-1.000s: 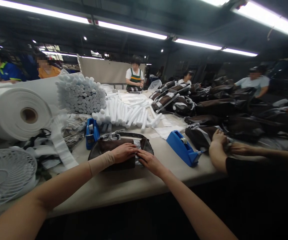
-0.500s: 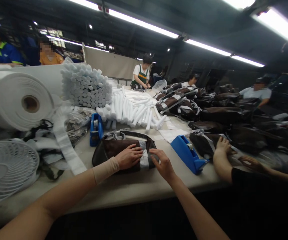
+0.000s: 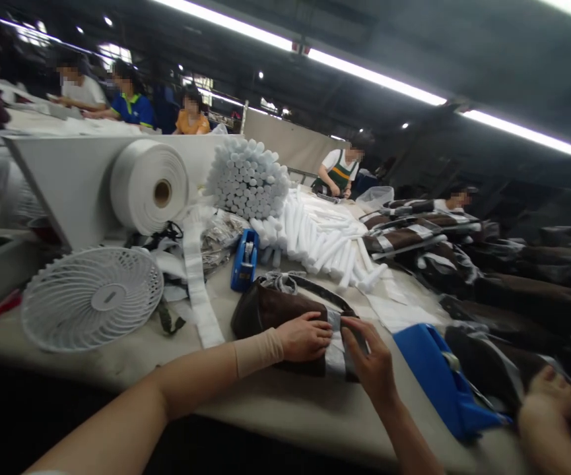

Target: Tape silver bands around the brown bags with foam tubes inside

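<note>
A dark brown bag (image 3: 270,310) lies on the worktable (image 3: 275,402) in front of me, with a grey strip of tape (image 3: 335,343) across its near end. My left hand (image 3: 305,338), in a beige sleeve, rests on the bag with fingers curled beside the tape. My right hand (image 3: 371,359) presses its fingers against the tape from the right. Neither hand lifts anything.
A blue tape dispenser (image 3: 438,379) sits right of the bag, a second blue dispenser (image 3: 244,260) behind it. A white fan (image 3: 92,307), a white foam roll (image 3: 149,186), stacked white foam tubes (image 3: 250,178), and brown bags (image 3: 513,284) crowd the table. A co-worker's hand (image 3: 552,396) is at right.
The view swung left and tilted, so the fan and foam roll moved toward the middle. My hands stay on the bag; the right hand shifted onto the tape strip.
</note>
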{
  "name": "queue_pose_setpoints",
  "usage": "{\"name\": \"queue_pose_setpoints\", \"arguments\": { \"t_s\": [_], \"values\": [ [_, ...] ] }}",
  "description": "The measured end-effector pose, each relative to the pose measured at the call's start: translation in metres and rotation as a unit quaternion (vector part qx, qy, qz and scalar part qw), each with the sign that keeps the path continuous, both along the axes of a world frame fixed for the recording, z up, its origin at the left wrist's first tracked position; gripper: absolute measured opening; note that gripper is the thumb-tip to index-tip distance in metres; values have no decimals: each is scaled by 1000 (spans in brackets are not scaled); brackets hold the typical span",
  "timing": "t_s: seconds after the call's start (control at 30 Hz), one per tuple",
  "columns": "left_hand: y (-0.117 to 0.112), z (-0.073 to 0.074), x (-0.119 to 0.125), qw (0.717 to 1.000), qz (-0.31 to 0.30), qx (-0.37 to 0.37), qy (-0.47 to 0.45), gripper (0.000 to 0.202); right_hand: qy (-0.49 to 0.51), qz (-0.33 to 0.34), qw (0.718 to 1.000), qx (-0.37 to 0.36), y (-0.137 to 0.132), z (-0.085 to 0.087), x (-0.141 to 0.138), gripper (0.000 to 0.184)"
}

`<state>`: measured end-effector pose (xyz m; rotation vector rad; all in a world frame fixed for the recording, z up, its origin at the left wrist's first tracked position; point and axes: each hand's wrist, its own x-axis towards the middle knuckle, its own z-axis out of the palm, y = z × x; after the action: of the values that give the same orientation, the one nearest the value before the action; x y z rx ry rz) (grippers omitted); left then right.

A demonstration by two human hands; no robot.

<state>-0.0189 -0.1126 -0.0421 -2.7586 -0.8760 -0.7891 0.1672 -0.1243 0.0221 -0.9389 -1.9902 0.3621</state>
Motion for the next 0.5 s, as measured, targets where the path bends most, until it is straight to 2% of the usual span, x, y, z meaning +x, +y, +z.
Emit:
{"name": "queue_pose_setpoints", "arguments": {
  "t_s": [0.1, 0.17, 0.2, 0.27, 0.33, 0.4, 0.5],
  "values": [
    [1, 3, -1, 999, 24, 8, 27, 29, 49, 107, 981, -155, 15, 31, -60, 30],
    [0, 5, -1, 999, 34, 11, 34, 35, 76, 174, 942, -277, 30, 41, -108, 30],
    [0, 6, -2, 999, 36, 16, 36, 37, 94, 182, 920, -335, 40, 43, -132, 29],
    [-2, 9, -3, 998, 37, 34, 37, 41, 125, 150, 875, -443, 62, 40, -176, 22],
    [-3, 8, -3, 997, 44, 55, 40, 47, 121, 116, 852, -496, 83, 33, -209, 14],
    [-2, 4, -3, 994, 59, 76, 54, 49, 101, 97, 850, -508, 98, 27, -233, 12],
    [3, -9, 1, 986, 75, 124, 81, 43, 76, 82, 842, -528, 108, 21, -254, 15]
  ]
}}
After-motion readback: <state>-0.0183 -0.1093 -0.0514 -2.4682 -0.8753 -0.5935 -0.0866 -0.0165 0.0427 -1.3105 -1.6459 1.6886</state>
